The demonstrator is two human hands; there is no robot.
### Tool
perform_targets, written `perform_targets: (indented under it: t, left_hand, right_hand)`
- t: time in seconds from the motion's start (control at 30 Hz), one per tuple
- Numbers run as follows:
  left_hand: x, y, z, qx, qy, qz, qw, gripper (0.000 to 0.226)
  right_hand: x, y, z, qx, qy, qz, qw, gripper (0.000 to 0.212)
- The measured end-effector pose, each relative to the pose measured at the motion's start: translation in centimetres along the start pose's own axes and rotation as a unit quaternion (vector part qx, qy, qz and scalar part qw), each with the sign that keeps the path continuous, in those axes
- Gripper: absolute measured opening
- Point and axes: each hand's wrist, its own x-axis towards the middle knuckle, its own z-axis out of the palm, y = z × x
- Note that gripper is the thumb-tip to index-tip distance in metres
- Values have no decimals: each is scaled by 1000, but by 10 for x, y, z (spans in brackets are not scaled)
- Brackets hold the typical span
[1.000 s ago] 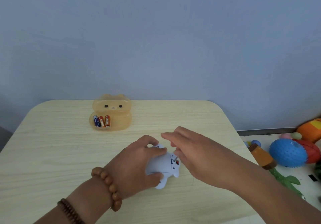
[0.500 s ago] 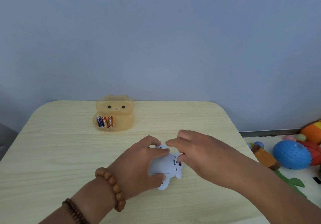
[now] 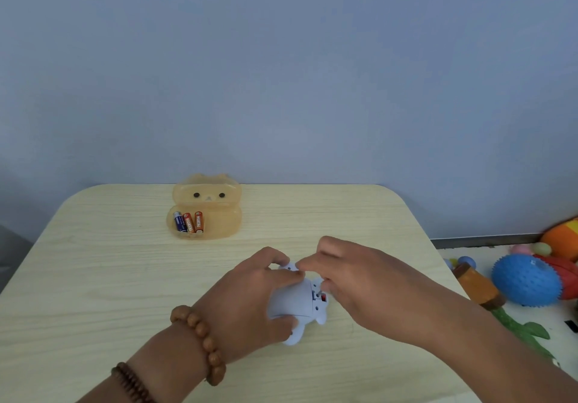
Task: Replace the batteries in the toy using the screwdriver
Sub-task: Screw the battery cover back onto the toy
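Note:
A pale blue plastic toy (image 3: pixel 294 302) lies on the wooden table (image 3: pixel 93 277), its underside up, with a small red switch showing. My left hand (image 3: pixel 247 302) wraps around the toy's body from the left. From the right, my right hand (image 3: pixel 369 280) pinches the toy's upper end with curled thumb and forefinger, next to the switch. Whatever sits between those fingertips is hidden. Three batteries (image 3: pixel 188 222) stand inside a translucent orange bear-shaped box (image 3: pixel 215 221) at the back of the table. No screwdriver is visible.
Right of the table, on the floor, lie a blue spiky ball (image 3: pixel 525 280), an orange-brown toy block (image 3: pixel 478 287), a green plush piece (image 3: pixel 525 329) and an orange plush (image 3: pixel 563 237). A plain blue-grey wall stands behind the table.
My right hand's fingers have curled in from an open spread and closed onto the toy's end. My left hand has kept its hold on the toy. The view has shifted slightly.

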Motion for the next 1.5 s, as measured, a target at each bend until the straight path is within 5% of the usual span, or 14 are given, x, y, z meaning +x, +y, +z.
perform_targets:
  t: [0.17, 0.37, 0.67, 0.93, 1.17, 1.27, 1.37, 1.5]
  left_hand:
    - [0, -3, 2, 2, 3, 3, 1000, 60]
    - [0, -3, 2, 4, 2, 4, 1000, 58]
    - [1, -4, 1, 1, 1, 3, 1000, 59]
    - [2, -2, -1, -4, 1, 13, 1000, 48]
    - [2, -2, -1, -2, -7, -4, 1000, 57]
    - [1, -3, -2, -4, -9, -12, 1000, 60]
    - [0, -6, -4, -7, -6, -21, 1000, 60]
    - [0, -9, -4, -13, 1, -24, 1000, 62]
  right_hand:
    - [-2, -1, -5, -39, 5, 17, 999, 29]
    - [1, 1, 0, 14, -16, -3, 1000, 64]
    - [2, 2, -1, 39, 16, 9, 999, 33]
    - [3, 10, 8, 47, 9, -44, 998, 75]
    - [-1, 14, 7, 98, 53, -20, 994, 43]
    - [-7, 19, 7, 220, 177, 42, 958, 32]
    - [-13, 27, 29, 273, 344, 177, 881, 31]
    - [-18, 35, 76, 260, 379, 293, 839, 33]
